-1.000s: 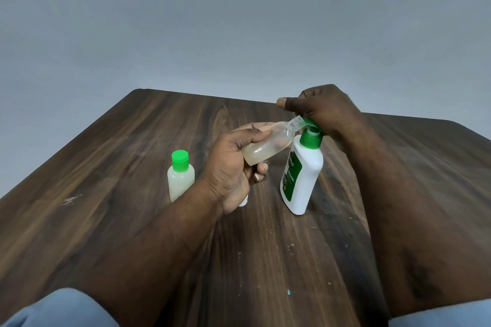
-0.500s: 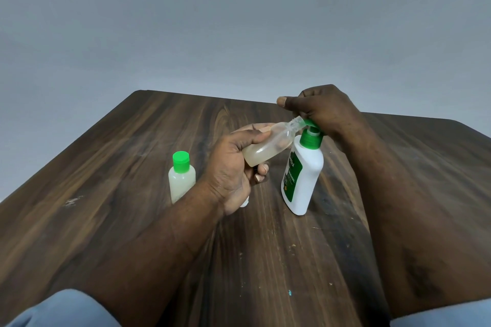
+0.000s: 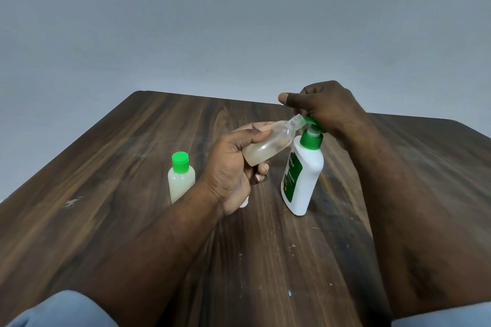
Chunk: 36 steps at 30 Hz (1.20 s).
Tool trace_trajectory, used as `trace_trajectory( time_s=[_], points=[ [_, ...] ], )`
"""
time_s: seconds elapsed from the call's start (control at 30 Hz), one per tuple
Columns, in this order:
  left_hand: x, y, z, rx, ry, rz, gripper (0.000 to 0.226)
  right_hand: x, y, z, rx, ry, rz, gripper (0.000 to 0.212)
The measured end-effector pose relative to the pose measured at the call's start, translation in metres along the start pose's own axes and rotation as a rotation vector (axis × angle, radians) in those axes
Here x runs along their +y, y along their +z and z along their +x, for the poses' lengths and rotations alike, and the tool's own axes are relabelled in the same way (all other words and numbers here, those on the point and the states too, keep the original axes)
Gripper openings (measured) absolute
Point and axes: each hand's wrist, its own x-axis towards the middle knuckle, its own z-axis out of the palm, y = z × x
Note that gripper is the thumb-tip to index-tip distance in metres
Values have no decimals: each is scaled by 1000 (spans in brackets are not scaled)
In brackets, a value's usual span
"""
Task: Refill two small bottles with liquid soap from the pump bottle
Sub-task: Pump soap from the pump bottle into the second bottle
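1. Here, at my wooden table [image 3: 138,167], the white pump bottle [image 3: 303,180] stands upright just right of centre, leaning slightly in this wide view, green collar on top.
2. My right hand [image 3: 326,106] rests on top of the pump head, palm down, fingers curled over it and thumb stretched out to the left; it grips nothing else, and the green spout [image 3: 310,121] pokes out from under it, toward my left.
3. My left hand [image 3: 233,164] is wrapped firmly round the base of the open small bottle [image 3: 268,147], thumb across the top, fingers closed underneath.
4. That bottle lies tilted, long axis running from low left in my palm up and right to its neck, the mouth meeting the spout tip; whether the tip sits inside the mouth I cannot tell.
5. Pale soap pools in its lower end, roughly a third full by my judgement, so more pumping seems due, and the mouth must stay lined up under the spout.
6. The capped small bottle [image 3: 181,179] stands well left of both hands, green cap on, cloudy, apparently full.
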Motion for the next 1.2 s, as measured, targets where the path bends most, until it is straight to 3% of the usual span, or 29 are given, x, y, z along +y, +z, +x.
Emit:
trace_trajectory(
  time_s=[0.83,1.0,1.2],
  points=[
    [0,3,0,-16,-8,28,50,-12,-8,0,-69,-6,191,53],
    [-1,0,1,-10,1,40,39,-19,-3,2,-71,1,192,57],
    [-2,-1,3,-21,-1,18,43,-20,2,4,-38,-5,89,50]
  ],
)
